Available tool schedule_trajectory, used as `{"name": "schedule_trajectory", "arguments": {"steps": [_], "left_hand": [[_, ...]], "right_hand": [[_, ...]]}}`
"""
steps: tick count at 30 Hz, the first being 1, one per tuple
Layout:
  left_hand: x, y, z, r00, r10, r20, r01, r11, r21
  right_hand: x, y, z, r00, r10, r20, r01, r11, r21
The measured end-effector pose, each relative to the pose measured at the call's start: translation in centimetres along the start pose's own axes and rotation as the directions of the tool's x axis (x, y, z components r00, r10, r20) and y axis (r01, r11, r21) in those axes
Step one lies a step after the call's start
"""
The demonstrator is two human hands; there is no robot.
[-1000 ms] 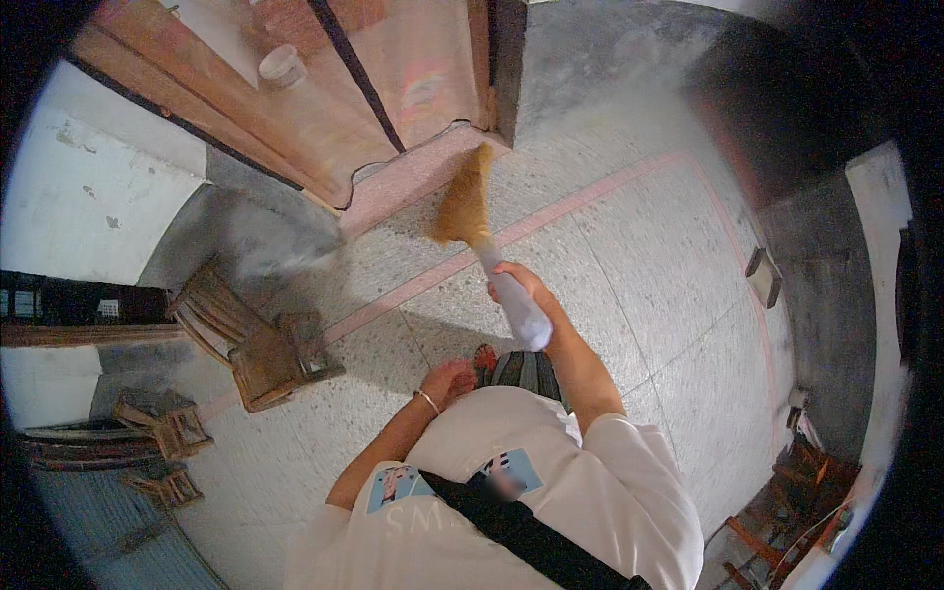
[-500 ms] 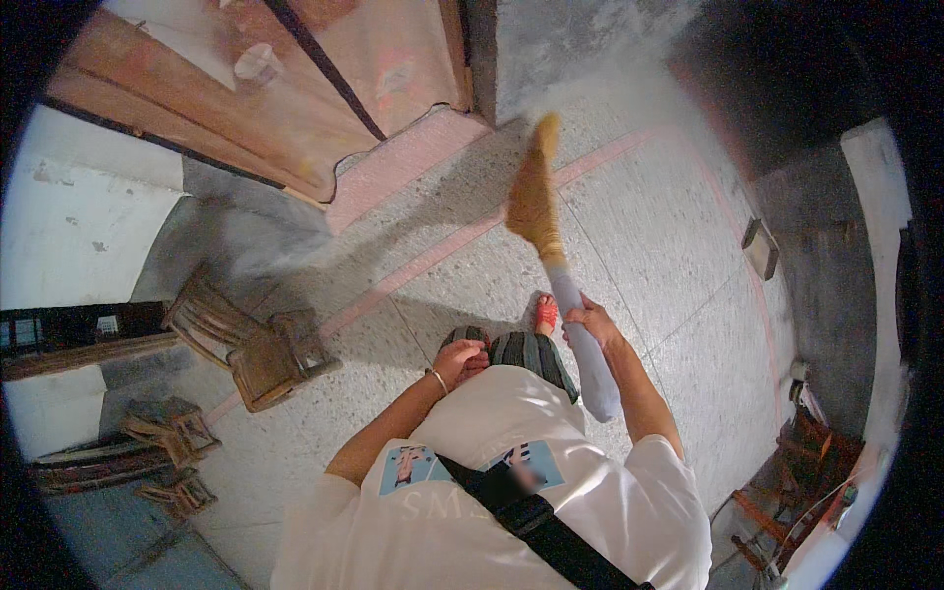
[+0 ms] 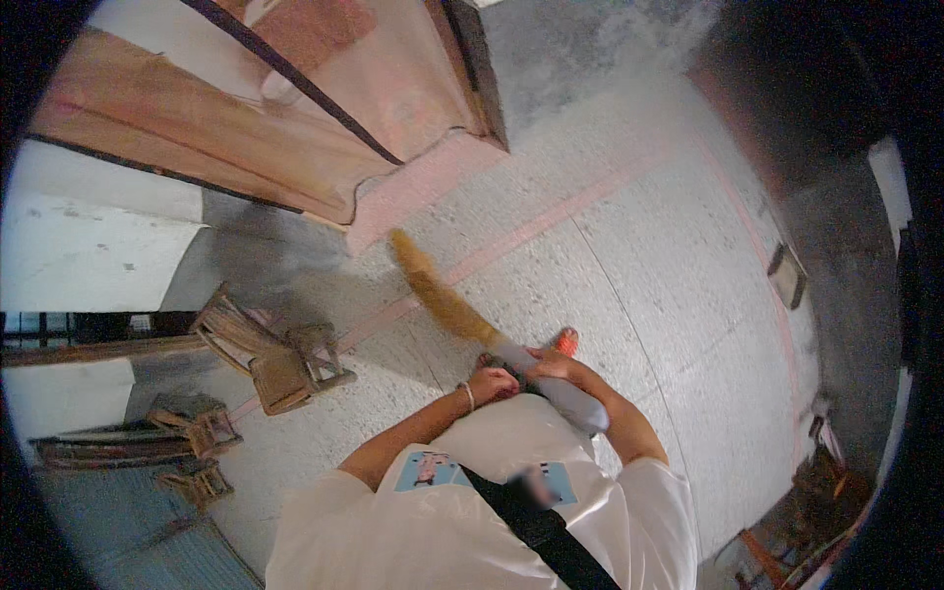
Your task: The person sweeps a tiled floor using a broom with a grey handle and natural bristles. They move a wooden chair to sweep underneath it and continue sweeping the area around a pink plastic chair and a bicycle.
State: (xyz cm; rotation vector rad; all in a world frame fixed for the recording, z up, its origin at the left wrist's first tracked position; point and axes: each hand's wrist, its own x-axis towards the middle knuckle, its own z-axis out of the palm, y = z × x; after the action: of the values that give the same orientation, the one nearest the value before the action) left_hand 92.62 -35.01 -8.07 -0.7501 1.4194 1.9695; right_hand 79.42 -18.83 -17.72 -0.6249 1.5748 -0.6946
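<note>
A broom with a yellow-brown brush head [image 3: 438, 295] and a pale lilac handle [image 3: 575, 408] slants across in front of my body. My right hand [image 3: 553, 365] is wrapped round the handle. The brush points to the far left over the speckled floor, and the rounded handle end lies close to my white shirt. My left hand [image 3: 492, 383], with a bracelet at its wrist, is curled at my waist beside the handle. Whatever its fingers hold, if anything, is hidden.
A wooden chair [image 3: 280, 379] stands at the left, with small wooden stools [image 3: 202, 433] behind it. Brown covered panels [image 3: 295, 128] rise at the far left. A small box-like object [image 3: 787, 275] sits by the right wall. Dim clutter [image 3: 826, 492] lies at the lower right.
The brush has swung from far ahead to the left and nearer. My right hand moved left with the handle, coming close to my left hand. The view has shifted slightly.
</note>
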Motion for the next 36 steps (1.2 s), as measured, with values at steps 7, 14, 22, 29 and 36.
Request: {"name": "schedule_trajectory", "arguments": {"steps": [7,14,22,29,36], "left_hand": [[5.7,2.0,3.3,0.993,0.114,0.043,-0.12,0.973,0.199],[8.6,3.9,5.7,0.948,0.301,0.102,-0.312,0.826,0.469],[11.6,5.3,6.0,0.791,0.507,0.343,-0.582,0.45,0.677],[14.8,13.0,10.4,0.985,-0.13,0.111,0.113,0.982,0.15],[19.0,20.5,11.0,0.969,-0.147,0.197,0.072,0.937,0.341]], "right_hand": [[-15.4,4.6,-13.2,0.937,0.295,-0.187,-0.19,0.88,0.436],[-18.2,5.9,-25.8,0.803,0.283,-0.524,-0.077,0.922,0.38],[-13.0,6.6,-26.3,0.695,0.216,-0.686,0.126,0.903,0.411],[-12.1,6.2,-23.6,0.857,0.221,-0.465,0.052,0.861,0.505],[-15.6,11.0,-27.1,0.844,0.32,-0.43,-0.041,0.839,0.543]]}}
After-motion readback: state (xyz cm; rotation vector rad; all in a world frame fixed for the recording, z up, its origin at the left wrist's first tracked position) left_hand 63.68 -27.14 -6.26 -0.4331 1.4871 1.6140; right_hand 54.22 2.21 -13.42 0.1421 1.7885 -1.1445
